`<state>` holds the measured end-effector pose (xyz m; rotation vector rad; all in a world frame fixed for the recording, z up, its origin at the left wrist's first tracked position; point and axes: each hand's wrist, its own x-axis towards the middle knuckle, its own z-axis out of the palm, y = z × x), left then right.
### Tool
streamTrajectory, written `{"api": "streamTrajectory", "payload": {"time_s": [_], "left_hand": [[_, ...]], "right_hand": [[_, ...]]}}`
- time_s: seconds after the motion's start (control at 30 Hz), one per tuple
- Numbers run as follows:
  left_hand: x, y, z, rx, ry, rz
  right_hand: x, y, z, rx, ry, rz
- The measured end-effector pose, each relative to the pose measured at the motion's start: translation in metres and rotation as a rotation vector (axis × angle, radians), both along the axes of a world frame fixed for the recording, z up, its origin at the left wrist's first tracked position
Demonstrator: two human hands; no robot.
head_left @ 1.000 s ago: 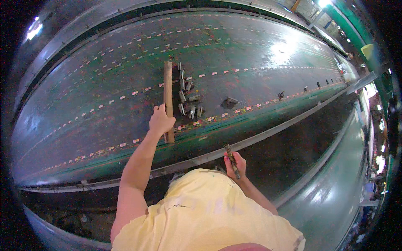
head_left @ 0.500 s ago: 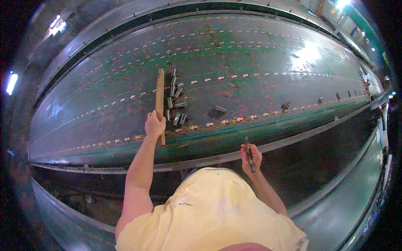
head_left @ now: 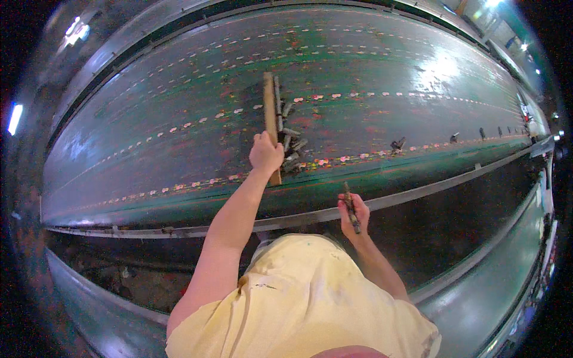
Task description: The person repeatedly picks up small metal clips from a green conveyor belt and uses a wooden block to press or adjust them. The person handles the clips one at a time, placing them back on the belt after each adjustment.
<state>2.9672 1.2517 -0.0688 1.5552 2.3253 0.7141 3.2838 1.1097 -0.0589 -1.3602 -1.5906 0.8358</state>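
My left hand (head_left: 266, 154) is closed around the near part of a long wooden slat (head_left: 270, 104), which lies across the long printed table. Along the slat's right side, a cluster of short grey metal pieces (head_left: 291, 132) lies bunched at various angles, some seeming to touch it. Nearer to me, past the table's front edge, my right hand (head_left: 358, 210) grips a short, dark, stained bar (head_left: 351, 209). The bar tilts up and away from me; its exact kind cannot be made out.
Rows of small printed motifs (head_left: 322, 162) run along the green-grey table surface (head_left: 197, 155). More small dark pieces (head_left: 397, 145) stand along the near row to the right. A metal rail (head_left: 418, 194) borders the front edge, and another long table (head_left: 477, 298) lies behind me on the right.
My left hand has slid the slat to the right, and the metal pieces have shifted right with it into a tighter bunch. My right hand has moved slightly up, still gripping the bar.
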Motion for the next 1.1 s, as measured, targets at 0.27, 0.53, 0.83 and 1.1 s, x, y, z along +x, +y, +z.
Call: {"api": "streamTrajectory", "payload": {"time_s": [0.27,0.53,0.83,1.1], "left_hand": [[0.017,0.027,0.037,0.084,-0.830,-0.241],[-0.032,-0.050,0.210,0.167,-1.493,-0.669],[-0.077,-0.108,0.216,0.088,-1.289,-0.419],[-0.111,-0.177,0.158,-0.010,-0.198,-0.677]], "right_hand": [[0.022,0.056,0.030,-0.098,-0.417,0.026],[0.017,0.120,0.011,0.386,-0.806,0.062],[-0.081,0.093,-0.004,0.369,-0.727,0.354],[-0.108,0.091,0.015,0.240,-0.870,0.301]]}}
